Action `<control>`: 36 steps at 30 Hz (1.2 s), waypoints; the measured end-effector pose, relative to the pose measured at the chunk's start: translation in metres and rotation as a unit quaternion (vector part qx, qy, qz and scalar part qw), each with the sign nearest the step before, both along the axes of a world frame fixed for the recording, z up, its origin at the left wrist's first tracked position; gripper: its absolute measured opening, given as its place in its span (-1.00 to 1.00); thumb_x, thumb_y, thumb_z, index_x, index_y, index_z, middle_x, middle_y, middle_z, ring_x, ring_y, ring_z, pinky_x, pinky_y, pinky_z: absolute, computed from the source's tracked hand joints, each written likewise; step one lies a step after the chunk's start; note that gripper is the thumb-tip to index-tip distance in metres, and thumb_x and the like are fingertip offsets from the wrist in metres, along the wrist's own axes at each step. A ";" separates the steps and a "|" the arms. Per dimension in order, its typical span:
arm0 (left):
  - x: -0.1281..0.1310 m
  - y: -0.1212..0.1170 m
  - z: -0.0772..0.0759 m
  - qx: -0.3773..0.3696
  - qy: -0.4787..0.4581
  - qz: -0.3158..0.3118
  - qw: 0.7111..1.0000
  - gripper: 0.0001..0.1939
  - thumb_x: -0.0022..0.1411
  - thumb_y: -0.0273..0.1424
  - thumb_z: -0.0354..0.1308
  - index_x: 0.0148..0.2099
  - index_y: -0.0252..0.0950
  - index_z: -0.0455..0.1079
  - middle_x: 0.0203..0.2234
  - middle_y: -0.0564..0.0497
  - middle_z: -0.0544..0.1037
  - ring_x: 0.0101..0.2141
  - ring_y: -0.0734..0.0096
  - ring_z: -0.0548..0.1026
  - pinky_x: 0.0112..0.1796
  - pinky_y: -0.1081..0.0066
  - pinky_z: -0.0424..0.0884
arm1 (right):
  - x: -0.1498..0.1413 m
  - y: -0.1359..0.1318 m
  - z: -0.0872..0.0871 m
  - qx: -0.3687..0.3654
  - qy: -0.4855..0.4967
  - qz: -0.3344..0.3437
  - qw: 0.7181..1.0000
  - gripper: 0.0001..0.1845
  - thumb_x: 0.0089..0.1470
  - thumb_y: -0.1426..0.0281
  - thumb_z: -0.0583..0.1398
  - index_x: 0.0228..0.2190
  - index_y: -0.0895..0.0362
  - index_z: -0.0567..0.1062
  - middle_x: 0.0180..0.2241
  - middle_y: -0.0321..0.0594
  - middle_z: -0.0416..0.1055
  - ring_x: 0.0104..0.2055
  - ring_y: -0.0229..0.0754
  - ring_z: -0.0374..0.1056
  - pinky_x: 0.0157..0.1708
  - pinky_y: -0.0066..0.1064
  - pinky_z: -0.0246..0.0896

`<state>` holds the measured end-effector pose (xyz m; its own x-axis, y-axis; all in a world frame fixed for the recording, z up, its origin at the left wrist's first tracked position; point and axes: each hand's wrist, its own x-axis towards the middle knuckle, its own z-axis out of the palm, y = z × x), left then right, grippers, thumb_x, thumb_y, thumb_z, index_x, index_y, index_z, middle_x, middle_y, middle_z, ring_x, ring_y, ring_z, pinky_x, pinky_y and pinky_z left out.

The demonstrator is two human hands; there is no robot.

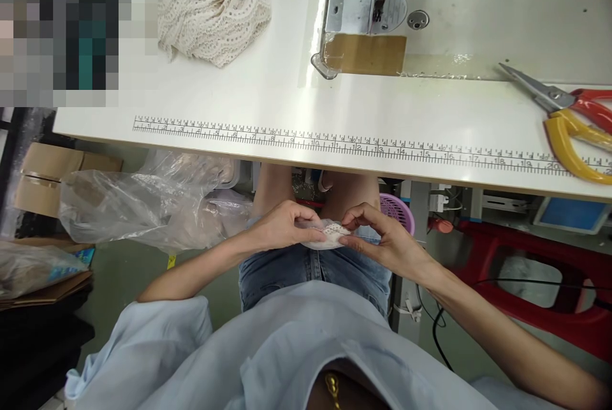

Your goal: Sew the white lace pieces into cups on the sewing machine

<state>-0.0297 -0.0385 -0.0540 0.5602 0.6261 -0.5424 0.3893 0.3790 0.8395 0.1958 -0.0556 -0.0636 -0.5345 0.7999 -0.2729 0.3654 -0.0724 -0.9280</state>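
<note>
A small piece of white lace (335,231) is held low over my lap, in front of the table edge. My left hand (291,226) pinches its left end, where a sheer white part hangs below the fingers. At the other end, my right hand (370,231) grips the lace between thumb and forefinger. Both hands are closed and close together. On the table at the upper left lies a bunched pile of cream eyelet lace (215,11).
A sewing machine's needle plate and presser foot (380,8) sit at the top. Scissors (564,107) with red and yellow handles lie at the right. A printed ruler (335,145) runs along the table's front. Plastic bags (157,206), a purple basket (398,211) and a red stool (526,270) are below.
</note>
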 end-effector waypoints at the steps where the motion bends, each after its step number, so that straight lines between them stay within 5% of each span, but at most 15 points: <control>1: 0.000 0.000 0.000 0.001 0.000 0.000 1.000 -0.75 0.05 -0.27 0.23 -0.34 -0.40 0.50 -0.52 0.05 0.50 -0.46 0.51 0.37 -0.44 0.56 0.21 | 0.000 -0.001 0.000 0.004 0.004 -0.001 1.000 -0.77 0.08 0.23 0.19 -0.25 0.05 0.33 -0.31 -0.23 0.38 -0.26 -0.18 0.34 -0.26 -0.34 0.28; 27: 0.003 -0.003 -0.003 -0.025 -0.006 0.039 0.999 -0.81 0.04 -0.34 0.24 -0.35 -0.41 0.49 -0.52 0.05 0.49 -0.48 0.54 0.37 -0.44 0.57 0.23 | 0.000 0.001 -0.004 -0.075 0.054 0.034 0.995 -0.78 0.03 0.24 0.23 -0.31 0.08 0.38 -0.22 -0.20 0.33 -0.23 -0.19 0.26 -0.21 -0.34 0.22; 32: 0.004 -0.001 0.004 -0.034 0.002 0.057 0.998 -0.74 0.03 -0.27 0.26 -0.35 -0.41 0.49 -0.59 0.10 0.44 -0.55 0.59 0.31 -0.52 0.58 0.16 | -0.009 0.007 0.001 -0.061 0.095 0.008 0.994 -0.83 0.09 0.27 0.19 -0.44 0.11 0.42 -0.25 -0.19 0.31 -0.20 -0.20 0.28 -0.18 -0.34 0.20; 36: 0.002 0.007 0.017 0.013 -0.012 0.080 0.997 -0.77 0.05 -0.30 0.25 -0.30 -0.37 0.51 -0.44 0.01 0.54 -0.42 0.48 0.43 -0.40 0.55 0.29 | -0.010 0.014 0.009 -0.028 0.112 -0.010 0.993 -0.87 0.10 0.30 0.18 -0.38 0.10 0.47 -0.24 -0.18 0.31 -0.16 -0.18 0.28 -0.14 -0.32 0.19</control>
